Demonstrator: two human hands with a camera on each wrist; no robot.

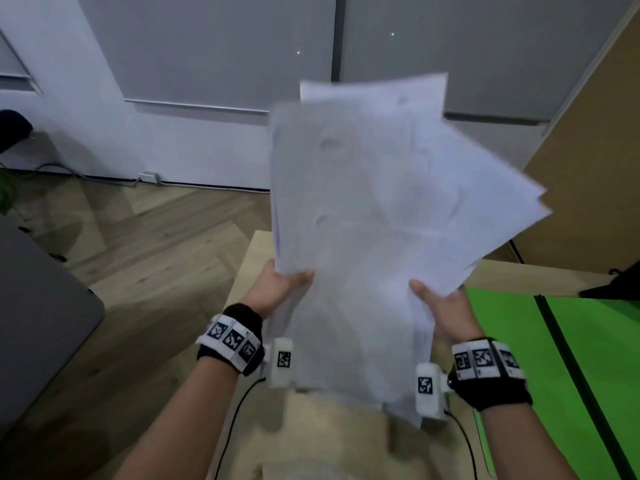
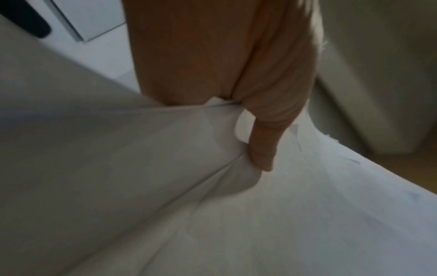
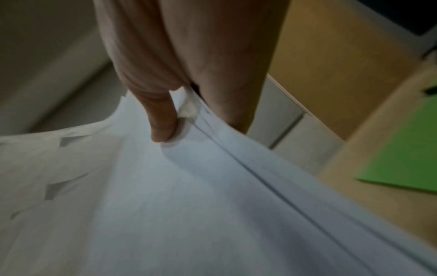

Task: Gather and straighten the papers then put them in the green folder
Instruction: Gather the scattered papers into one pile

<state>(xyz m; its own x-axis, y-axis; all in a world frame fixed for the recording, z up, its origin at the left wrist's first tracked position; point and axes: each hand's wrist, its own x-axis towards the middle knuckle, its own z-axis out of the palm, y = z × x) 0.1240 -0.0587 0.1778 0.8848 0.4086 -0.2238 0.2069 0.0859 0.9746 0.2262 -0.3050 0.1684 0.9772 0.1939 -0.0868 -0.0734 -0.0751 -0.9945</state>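
A wooden floor (image 1: 145, 244) runs under grey wall panels (image 1: 221, 46), and a tan board (image 1: 595, 161) leans up at the right. Nearer the person stands a pale wooden table (image 1: 249, 258). On its right part lies the green folder (image 1: 588, 358), open and flat, with a dark band across it; the right wrist view catches a corner of it on the tabletop.

Above the table, clear of its surface, the papers (image 1: 374, 209) are held up in a loose, uneven fan, their top corners splayed out to the right and their edges not lined up. The sheets are blurred, and faint marks on them cannot be read.

The left hand (image 1: 277, 289) grips the lower left edge of the stack, its thumb (image 2: 262, 149) pressed down on the top sheet so the paper dents and creases, the fingers behind. The right hand (image 1: 446, 310) grips the lower right edge the same way, thumb (image 3: 163, 119) on the front and fingers hidden behind the sheets. Each wrist carries a black band (image 1: 232, 337) with square printed markers.
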